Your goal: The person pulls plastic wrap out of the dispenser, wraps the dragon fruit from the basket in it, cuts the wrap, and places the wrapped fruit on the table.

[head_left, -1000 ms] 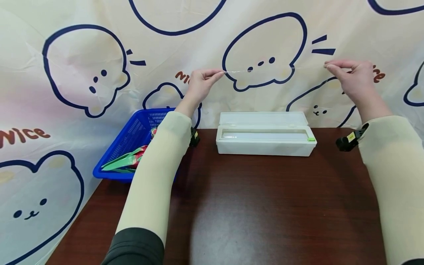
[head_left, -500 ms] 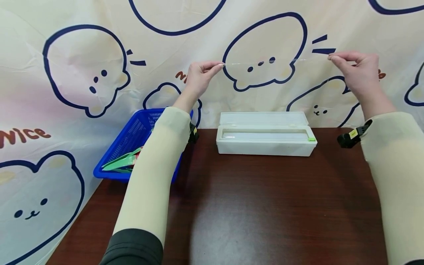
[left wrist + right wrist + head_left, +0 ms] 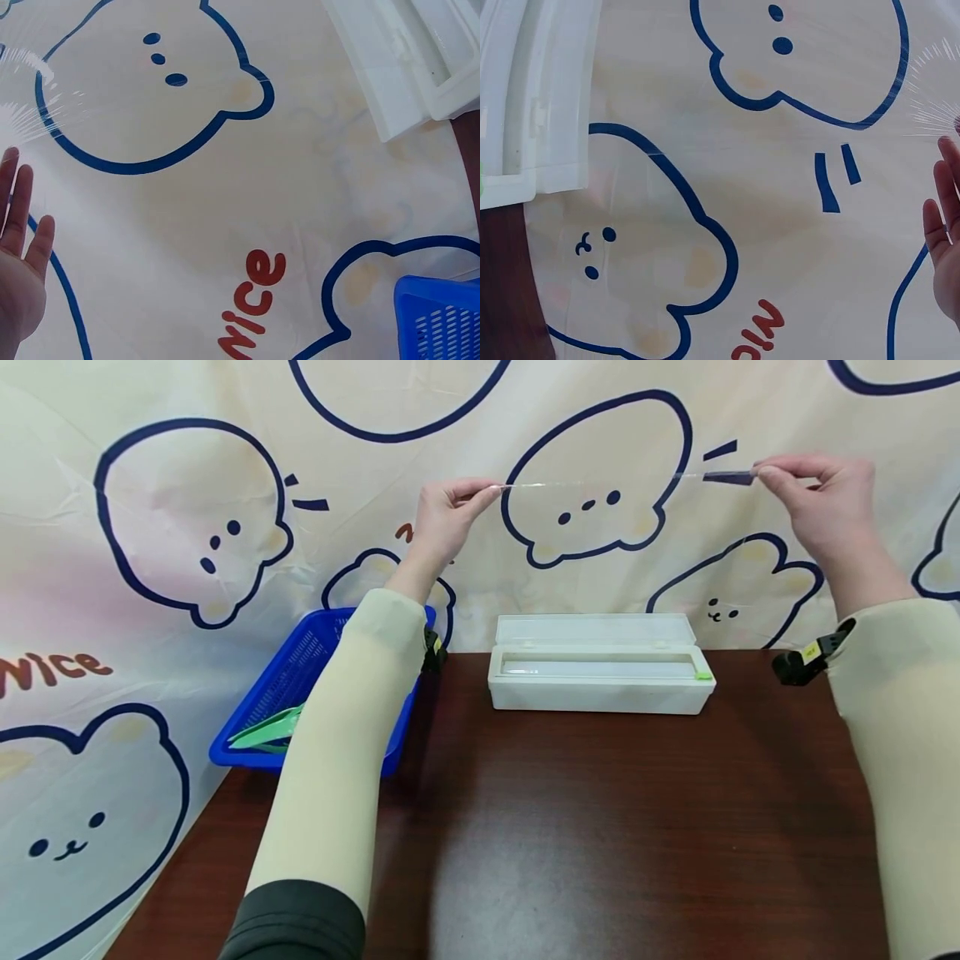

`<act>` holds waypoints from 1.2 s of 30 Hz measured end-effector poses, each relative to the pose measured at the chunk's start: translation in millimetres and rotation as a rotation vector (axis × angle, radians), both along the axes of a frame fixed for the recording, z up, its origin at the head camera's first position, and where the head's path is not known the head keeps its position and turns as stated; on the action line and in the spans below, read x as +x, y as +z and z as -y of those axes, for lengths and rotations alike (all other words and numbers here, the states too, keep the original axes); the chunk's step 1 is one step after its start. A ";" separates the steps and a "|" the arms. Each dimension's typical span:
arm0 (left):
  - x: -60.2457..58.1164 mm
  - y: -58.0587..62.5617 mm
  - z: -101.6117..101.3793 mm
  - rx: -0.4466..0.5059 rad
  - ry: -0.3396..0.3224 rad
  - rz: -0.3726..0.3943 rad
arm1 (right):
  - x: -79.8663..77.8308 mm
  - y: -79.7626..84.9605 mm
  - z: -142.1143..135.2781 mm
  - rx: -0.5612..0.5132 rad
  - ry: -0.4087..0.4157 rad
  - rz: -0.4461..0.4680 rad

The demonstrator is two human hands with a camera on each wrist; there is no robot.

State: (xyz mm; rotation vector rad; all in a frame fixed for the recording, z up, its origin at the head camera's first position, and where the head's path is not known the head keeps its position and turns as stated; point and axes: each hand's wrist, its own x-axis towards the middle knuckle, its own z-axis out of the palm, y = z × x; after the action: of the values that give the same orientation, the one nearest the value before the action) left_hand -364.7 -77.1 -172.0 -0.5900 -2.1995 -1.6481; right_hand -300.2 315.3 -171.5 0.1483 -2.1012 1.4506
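Note:
A sheet of clear cling film [image 3: 534, 485] is stretched between my two hands, its top edge a thin bright line. My left hand [image 3: 448, 518] pinches one corner between thumb and fingers. At the other corner, my right hand [image 3: 831, 510] pinches the film the same way. Creases fan out from the pinched film [image 3: 30, 112] in the left wrist view, and likewise in the right. Both hands are raised above a white cling film dispenser [image 3: 600, 695] that stands at the table's back with its lid tipped back. Where the transparent sheet ends below cannot be made out.
A blue plastic basket [image 3: 279, 672] stands at the back left, partly behind my left sleeve, with a green pointed item [image 3: 272, 728] inside. A cartoon-printed cloth [image 3: 390, 468] hangs behind the dark wooden table [image 3: 600, 827].
Both hands have risen steadily, pulling the film's top edge higher. The right hand has also moved slightly right, and the left slightly left. The dispenser has stayed in place.

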 end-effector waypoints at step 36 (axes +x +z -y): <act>10.1 38.9 3.0 0.062 -0.020 -0.123 | 17.4 41.1 3.2 0.110 -0.045 -0.064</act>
State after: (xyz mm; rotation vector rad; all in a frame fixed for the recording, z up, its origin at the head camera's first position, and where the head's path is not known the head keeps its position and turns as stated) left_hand -354.7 -80.1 -133.2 -0.6794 -2.0548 -1.6369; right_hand -282.8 312.1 -130.4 0.1861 -2.1191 1.2874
